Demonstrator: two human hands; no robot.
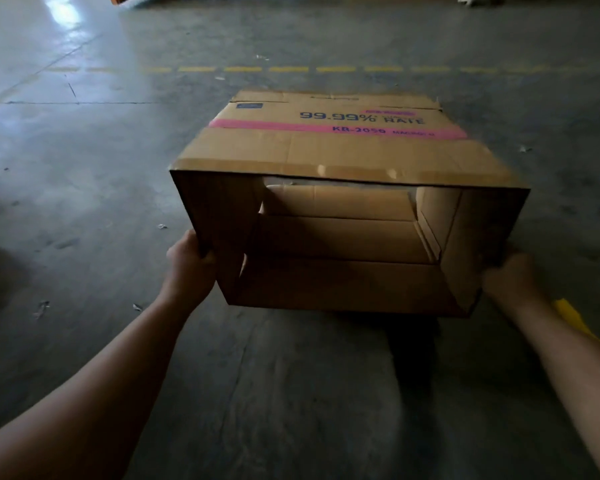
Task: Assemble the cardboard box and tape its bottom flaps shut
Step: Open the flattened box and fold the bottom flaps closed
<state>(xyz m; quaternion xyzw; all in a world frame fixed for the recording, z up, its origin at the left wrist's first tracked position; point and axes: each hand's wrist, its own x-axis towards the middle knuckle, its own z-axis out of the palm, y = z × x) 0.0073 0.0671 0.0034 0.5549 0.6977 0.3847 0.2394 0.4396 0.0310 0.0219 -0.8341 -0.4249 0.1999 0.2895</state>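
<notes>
Head view: open-ended cardboard box (326,147), far flaps seemingly folded.

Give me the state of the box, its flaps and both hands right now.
box: opened into shape, on its side, open end toward the camera, held off the floor
near flaps: unfolded, standing out
far flaps: partly folded in, gap at the top; no tape visible on them
left hand: grips the left flap's edge
right hand: holds the right flap; fingers hidden

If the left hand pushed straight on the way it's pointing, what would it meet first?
The left hand already grips the cardboard box at its near left edge, so it would press into that side wall at once. Nothing else shows in that line.
</notes>
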